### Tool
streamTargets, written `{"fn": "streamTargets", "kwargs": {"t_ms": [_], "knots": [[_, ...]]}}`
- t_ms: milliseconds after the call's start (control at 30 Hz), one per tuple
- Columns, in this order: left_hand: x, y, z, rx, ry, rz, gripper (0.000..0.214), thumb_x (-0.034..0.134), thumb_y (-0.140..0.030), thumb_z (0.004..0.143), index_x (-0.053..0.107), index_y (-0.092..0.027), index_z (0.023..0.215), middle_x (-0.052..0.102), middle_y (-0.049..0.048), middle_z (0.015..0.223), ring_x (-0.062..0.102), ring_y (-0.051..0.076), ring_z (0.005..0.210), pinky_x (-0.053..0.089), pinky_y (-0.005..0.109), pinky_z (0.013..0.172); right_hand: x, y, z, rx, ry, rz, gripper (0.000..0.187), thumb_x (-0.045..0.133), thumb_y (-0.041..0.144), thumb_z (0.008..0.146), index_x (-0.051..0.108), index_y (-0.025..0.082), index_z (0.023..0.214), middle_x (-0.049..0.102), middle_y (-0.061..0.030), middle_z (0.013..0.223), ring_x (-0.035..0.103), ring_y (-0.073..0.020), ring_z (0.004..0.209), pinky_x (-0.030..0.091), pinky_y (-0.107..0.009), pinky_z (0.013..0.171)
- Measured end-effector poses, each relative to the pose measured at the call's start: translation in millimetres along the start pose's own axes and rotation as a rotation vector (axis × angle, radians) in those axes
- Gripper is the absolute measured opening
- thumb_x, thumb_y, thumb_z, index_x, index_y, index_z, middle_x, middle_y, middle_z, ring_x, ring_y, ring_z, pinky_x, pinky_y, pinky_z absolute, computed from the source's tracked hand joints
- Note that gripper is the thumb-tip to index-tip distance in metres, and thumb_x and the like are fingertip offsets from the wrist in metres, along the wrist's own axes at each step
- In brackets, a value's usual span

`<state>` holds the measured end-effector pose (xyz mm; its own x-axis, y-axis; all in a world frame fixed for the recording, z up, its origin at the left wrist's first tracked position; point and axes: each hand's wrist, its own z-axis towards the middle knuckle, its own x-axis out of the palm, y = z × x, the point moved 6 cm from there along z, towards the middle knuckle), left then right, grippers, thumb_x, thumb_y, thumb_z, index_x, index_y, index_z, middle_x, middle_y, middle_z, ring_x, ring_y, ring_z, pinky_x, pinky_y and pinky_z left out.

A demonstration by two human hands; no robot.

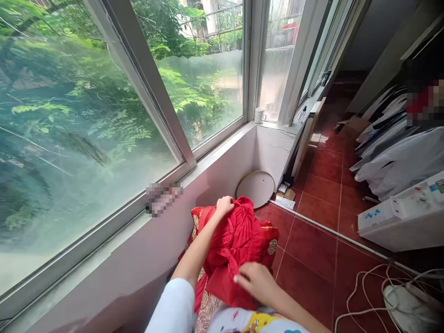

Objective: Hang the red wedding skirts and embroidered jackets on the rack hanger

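Observation:
A red pleated garment [236, 245] with gold embroidery hangs in front of me, close to the pale wall under the window. My left hand [225, 206] is closed on its top edge, holding it up. My right hand [255, 280] grips a lower fold of the same red cloth, fingers curled into it. More gold-patterned fabric [208, 307] shows below the red folds.
A big sliding window [138, 92] fills the left. A round board [256, 188] leans in the corner, a mug [259, 115] on the sill. White garment bags [398, 152], a white box [402, 217], cables [367, 286] lie right on red tiles.

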<state>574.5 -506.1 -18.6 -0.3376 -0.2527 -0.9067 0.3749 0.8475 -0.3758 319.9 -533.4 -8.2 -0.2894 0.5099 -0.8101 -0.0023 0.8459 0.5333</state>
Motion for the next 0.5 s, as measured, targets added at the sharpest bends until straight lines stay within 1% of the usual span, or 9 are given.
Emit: {"fn": "streamTargets", "kwargs": {"t_ms": [67, 100, 133, 233, 333, 367, 400, 467, 500], "knots": [[-17.6, 11.7, -13.9, -0.026, -0.063, 0.039, 0.023, 0.048, -0.013, 0.073, 0.067, -0.019, 0.084, 0.068, 0.0087, 0.095, 0.061, 0.022, 0.094, 0.042, 0.029, 0.080, -40.2, -29.5, 3.7, 0.194, -0.320, 0.107, 0.034, 0.034, 0.034, 0.092, 0.064, 0.017, 0.091, 0.066, -0.0071, 0.093, 0.061, -0.0182, 0.085, 0.043, -0.028, 0.074], [-27.5, 19.1, -23.2, -0.040, -0.088, 0.056, 0.024, 0.046, -0.011, 0.072, 0.066, -0.019, 0.083, 0.068, 0.0083, 0.094, 0.060, 0.021, 0.094, 0.041, 0.028, 0.080, -54.5, -46.1, 6.7, 0.292, -0.430, 0.111, 0.033, 0.035, 0.033, 0.091, 0.062, 0.017, 0.101, 0.064, -0.0092, 0.103, 0.059, -0.0205, 0.094, 0.043, -0.029, 0.079], [-37.5, 27.7, -34.0, -0.057, -0.108, 0.071, 0.024, 0.045, -0.009, 0.071, 0.065, -0.019, 0.081, 0.068, 0.0080, 0.091, 0.060, 0.021, 0.094, 0.040, 0.028, 0.080, -63.3, -62.5, 11.8, 0.378, -0.484, 0.094, 0.035, 0.038, 0.034, 0.090, 0.058, 0.015, 0.112, 0.059, -0.0119, 0.113, 0.055, -0.0240, 0.104, 0.043, -0.032, 0.083], [-62.4, 61.4, -75.2, -0.139, -0.140, 0.108, 0.023, 0.044, -0.007, 0.069, 0.061, -0.019, 0.077, 0.067, 0.0075, 0.084, 0.060, 0.022, 0.092, 0.040, 0.029, 0.078, -64.6, -106.8, 33.7, 0.545, -0.420, 0.029, 0.064, 0.052, 0.037, 0.082, 0.035, 0.011, 0.138, 0.044, -0.0192, 0.132, 0.042, -0.0353, 0.120, 0.043, -0.043, 0.088], [-69.6, 100.5, -122.5, -0.270, -0.133, 0.125, 0.023, 0.042, -0.006, 0.069, 0.059, -0.020, 0.076, 0.066, 0.0093, 0.086, 0.060, 0.025, 0.091, 0.041, 0.031, 0.074, -57.5, -141.9, 42.3, 0.664, -0.400, 0.040, 0.080, 0.055, 0.038, 0.080, 0.018, 0.010, 0.145, 0.032, -0.0252, 0.139, 0.036, -0.0417, 0.124, 0.039, -0.054, 0.089], [-66.7, 111.7, -136.9, -0.316, -0.115, 0.121, 0.022, 0.042, -0.007, 0.070, 0.059, -0.019, 0.076, 0.066, 0.0103, 0.086, 0.061, 0.026, 0.089, 0.041, 0.032, 0.073, -53.5, -151.2, 42.3, 0.694, -0.378, 0.104, 0.080, 0.055, 0.037, 0.080, 0.019, 0.009, 0.145, 0.032, -0.0269, 0.139, 0.036, -0.0427, 0.125, 0.038, -0.056, 0.090], [-61.6, 120.6, -149.3, -0.359, -0.090, 0.112, 0.021, 0.044, -0.008, 0.069, 0.060, -0.019, 0.077, 0.066, 0.0113, 0.086, 0.062, 0.027, 0.087, 0.042, 0.033, 0.072, -47.9, -158.4, 42.3, 0.705, -0.325, 0.192, 0.076, 0.056, 0.036, 0.080, 0.026, 0.007, 0.142, 0.036, -0.0279, 0.137, 0.038, -0.0424, 0.123, 0.038, -0.055, 0.091], [-47.4, 128.8, -165.5, -0.417, -0.045, 0.080, 0.022, 0.050, -0.012, 0.068, 0.061, -0.017, 0.086, 0.066, 0.0141, 0.092, 0.062, 0.029, 0.088, 0.044, 0.036, 0.073, -34.1, -163.8, 43.5, 0.670, -0.153, 0.378, 0.059, 0.058, 0.036, 0.078, 0.048, 0.005, 0.127, 0.054, -0.0248, 0.119, 0.051, -0.0378, 0.112, 0.042, -0.047, 0.089], [-40.2, 127.8, -168.4, -0.431, -0.039, 0.067, 0.030, 0.055, -0.016, 0.068, 0.061, -0.015, 0.097, 0.065, 0.0158, 0.100, 0.061, 0.031, 0.094, 0.045, 0.037, 0.077, -27.8, -162.4, 44.2, 0.634, -0.064, 0.439, 0.050, 0.057, 0.038, 0.078, 0.057, 0.006, 0.116, 0.062, -0.0208, 0.106, 0.058, -0.0337, 0.102, 0.046, -0.042, 0.084]]}}
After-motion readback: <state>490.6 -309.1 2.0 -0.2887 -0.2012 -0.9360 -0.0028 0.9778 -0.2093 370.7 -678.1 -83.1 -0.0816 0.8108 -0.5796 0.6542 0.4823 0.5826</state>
